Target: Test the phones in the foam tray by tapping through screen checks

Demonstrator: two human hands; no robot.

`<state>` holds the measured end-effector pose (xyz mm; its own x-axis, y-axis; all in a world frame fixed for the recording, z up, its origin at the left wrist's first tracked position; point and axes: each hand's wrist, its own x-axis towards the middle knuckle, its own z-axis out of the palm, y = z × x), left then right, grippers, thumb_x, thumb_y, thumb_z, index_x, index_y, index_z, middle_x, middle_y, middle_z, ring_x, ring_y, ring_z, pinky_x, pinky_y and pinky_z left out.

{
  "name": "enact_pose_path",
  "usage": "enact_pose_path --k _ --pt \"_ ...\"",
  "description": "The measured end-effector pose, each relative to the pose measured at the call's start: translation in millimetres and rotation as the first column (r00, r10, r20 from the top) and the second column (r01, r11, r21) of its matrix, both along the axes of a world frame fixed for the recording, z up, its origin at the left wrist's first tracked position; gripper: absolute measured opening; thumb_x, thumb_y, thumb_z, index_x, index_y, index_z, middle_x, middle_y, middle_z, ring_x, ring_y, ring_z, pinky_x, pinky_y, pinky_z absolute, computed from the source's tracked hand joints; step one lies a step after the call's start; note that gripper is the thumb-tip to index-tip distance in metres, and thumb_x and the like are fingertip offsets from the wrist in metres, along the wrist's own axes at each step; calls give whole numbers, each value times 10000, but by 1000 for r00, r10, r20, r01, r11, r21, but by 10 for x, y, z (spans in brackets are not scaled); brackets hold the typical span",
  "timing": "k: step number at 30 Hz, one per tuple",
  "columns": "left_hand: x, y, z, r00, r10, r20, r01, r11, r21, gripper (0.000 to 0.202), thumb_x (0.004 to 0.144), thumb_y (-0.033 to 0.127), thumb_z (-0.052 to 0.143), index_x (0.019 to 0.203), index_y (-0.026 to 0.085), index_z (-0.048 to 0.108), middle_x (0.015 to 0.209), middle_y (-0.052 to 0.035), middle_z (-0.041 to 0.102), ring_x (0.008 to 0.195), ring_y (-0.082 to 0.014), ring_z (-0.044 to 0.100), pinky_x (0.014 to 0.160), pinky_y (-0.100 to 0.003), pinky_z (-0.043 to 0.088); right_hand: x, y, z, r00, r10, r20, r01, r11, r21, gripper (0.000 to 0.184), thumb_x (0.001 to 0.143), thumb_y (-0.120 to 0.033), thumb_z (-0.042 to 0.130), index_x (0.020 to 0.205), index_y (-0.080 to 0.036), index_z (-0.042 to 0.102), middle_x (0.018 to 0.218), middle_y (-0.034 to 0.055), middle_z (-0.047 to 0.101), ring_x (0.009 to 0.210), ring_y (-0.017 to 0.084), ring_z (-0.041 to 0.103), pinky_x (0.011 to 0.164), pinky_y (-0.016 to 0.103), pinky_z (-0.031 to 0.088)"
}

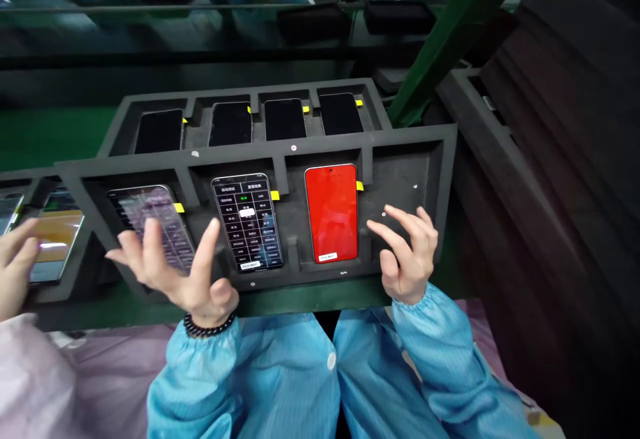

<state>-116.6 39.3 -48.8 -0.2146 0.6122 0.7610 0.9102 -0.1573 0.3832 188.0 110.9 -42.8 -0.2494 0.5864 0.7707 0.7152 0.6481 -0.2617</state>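
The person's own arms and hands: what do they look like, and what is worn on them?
Both arms are in light blue work-coat sleeves with gathered elastic cuffs. The left sleeve ends beside a black bead bracelet on the wrist. The right sleeve shows no bracelet. The left hand and right hand are bare, without gloves or visible rings.

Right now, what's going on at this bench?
A person in blue sleeves holds both hands open above a dark foam tray of phones. The left hand hovers over the leftmost phone; the right hand hovers over an empty slot, beside the red-screen phone. A menu-screen phone lies between them. Neither hand grips anything. A co-worker's hand touches another phone at far left.
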Motion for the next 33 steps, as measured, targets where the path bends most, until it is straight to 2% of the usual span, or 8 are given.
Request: enact_pose_path --k 3,6,11,16,20,27,29,33 --pt "-76 -151 -155 983 84 -162 -58 986 159 615 957 533 236 1377 354 648 1628 19 390 1541 -388 256 1290 -668 62 36 -83 -70 997 74 10 -72 992 -100 393 998 -236 415 1215 -263 741 1360 66 661 1184 255 610 1152 532 454" --pt "-117 -288 -299 984 83 -156 -65 991 118 569 938 499 274 1331 401 674 1559 31 489 1496 -388 335 1288 -672 75 46 -120 -105 994 113 11 -111 985 -132 389 985 -216 430 1205 -251 748 1376 69 656 1194 257 609 1129 510 479" --pt "-148 -475 -430 977 84 -197 -57 988 141 572 890 598 306 1174 411 766 1352 -47 635 1408 -442 386 1257 -747 50 43 -147 -110 986 161 53 -158 986 -51 364 1022 -293 413 1123 -237 758 1316 93 672 1147 234 618 1095 486 498" --pt "-112 -607 -463 967 -67 -247 49 996 -79 530 918 572 379 1350 433 651 1485 -40 531 1484 -400 292 1270 -722 79 29 -199 -128 960 229 159 -230 973 -16 315 983 -294 465 1027 -280 776 1255 50 732 1079 213 637 1102 486 468" --pt "-97 -641 -499 973 -143 -180 108 976 -189 538 921 643 391 1347 443 650 1548 -21 445 1529 -388 207 1279 -722 27 -14 -206 -118 934 284 218 -285 958 -27 306 987 -316 475 1043 -246 768 1254 59 738 1103 202 610 1169 465 394" --pt "-80 -567 -473 957 -214 -195 177 966 -190 505 956 628 413 1255 373 730 1570 -31 463 1548 -368 223 1298 -638 -52 -121 -172 -93 884 337 326 -331 941 -75 393 1045 -385 388 1230 -266 714 1310 45 717 1171 184 581 1273 481 255" --pt "-70 -538 -452 949 -203 -243 169 974 -154 519 973 610 384 1212 338 757 1557 -31 491 1544 -342 258 1310 -609 -11 -134 -169 -100 877 339 341 -327 940 -94 394 1047 -392 393 1232 -260 715 1327 50 710 1194 194 570 1281 487 243" --pt "-49 -510 -405 934 -175 -311 176 984 -24 575 995 567 337 1353 268 673 1589 -63 461 1529 -296 315 1329 -542 96 -119 -171 -120 902 345 258 -336 938 -80 434 1049 -407 368 1276 -234 696 1324 91 695 1174 221 574 1261 497 291"
